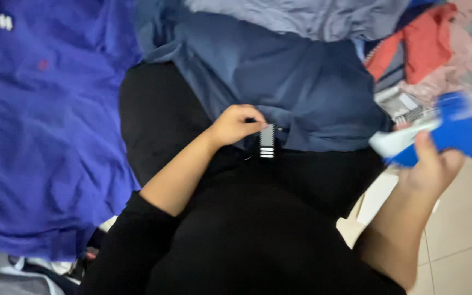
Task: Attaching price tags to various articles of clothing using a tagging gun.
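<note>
Pinching the edge of a black garment (247, 218) at the centre of the frame, the left hand (235, 124) has its fingers curled together on the cloth right beside a small black-and-white striped tab (267, 141). The garment spreads from that grip down across the lower middle of the frame, over the person's lap. The right hand (431, 168), at the right edge, is closed around a blurred blue and white item (449, 134), thumb on the near side; the blur hides what kind of thing it is.

To handle the garment well from here, the grip seems best kept on the hem close to the striped tab, since that is a firm, easily found edge, and the cloth drawn taut rather than bunched, so that its outline can be read against the other dark fabric.

Just above the left hand lies a slate-blue garment (279, 71), overlapping the black one. A bright blue shirt (39, 136) fills the left of the frame. In the upper right corner sits a heap of red and pale clothes (438, 43), with tiled floor (460, 229) showing at the lower right.
</note>
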